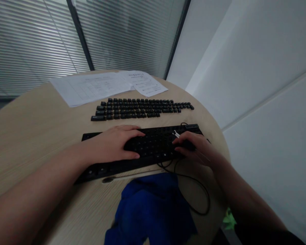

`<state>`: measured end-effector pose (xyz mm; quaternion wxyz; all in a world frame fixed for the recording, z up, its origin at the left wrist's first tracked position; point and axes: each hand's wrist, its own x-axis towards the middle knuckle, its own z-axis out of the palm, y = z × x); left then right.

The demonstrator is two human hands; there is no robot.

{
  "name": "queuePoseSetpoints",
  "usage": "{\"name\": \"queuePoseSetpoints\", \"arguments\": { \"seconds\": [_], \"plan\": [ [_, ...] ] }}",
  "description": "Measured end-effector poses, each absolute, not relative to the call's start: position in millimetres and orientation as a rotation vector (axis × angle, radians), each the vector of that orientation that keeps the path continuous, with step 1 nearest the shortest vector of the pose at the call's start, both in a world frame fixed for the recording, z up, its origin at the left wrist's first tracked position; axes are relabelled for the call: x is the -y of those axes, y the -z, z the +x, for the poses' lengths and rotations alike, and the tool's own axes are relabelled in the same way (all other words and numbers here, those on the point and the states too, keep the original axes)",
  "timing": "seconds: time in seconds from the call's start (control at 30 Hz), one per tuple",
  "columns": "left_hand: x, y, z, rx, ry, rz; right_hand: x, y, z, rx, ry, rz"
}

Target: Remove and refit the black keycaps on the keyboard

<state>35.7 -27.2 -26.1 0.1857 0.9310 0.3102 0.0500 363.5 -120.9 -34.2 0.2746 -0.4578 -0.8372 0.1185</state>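
A black keyboard (148,144) lies slightly slanted on the table in front of me. My left hand (117,143) rests on its left half, open, with fingers and thumb apart and touching the keys. Over the keyboard's right part, my right hand (193,146) is closed on a small tool that looks like a keycap puller (176,134). Its pale forked tip sticks out beyond the fingers, while the rest is mostly hidden. Beyond the keyboard, loose black keycaps (132,109) stand in several rows.
Printed sheets (97,86) lie at the back of the round wooden table (40,129). A crumpled blue cloth (153,207) is at the near edge. A black cable (207,200) loops beside it. White wall (265,75) rises close on the right; blinds (30,47) are behind.
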Motion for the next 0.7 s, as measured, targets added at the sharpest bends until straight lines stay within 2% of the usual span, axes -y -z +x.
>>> {"name": "queuePoseSetpoints", "arguments": {
  "seconds": [0.43, 0.7],
  "plan": [
    [24.6, 27.7, 32.9, -0.9, -0.136, 2.604, 117.2, 38.8, 361.1, 2.088, -0.683, -1.323],
    [22.2, 33.5, 29.0, -0.894, -0.173, 2.593, 119.1, 35.4, 360.3, 2.119, -0.653, -1.284]
  ]
}}
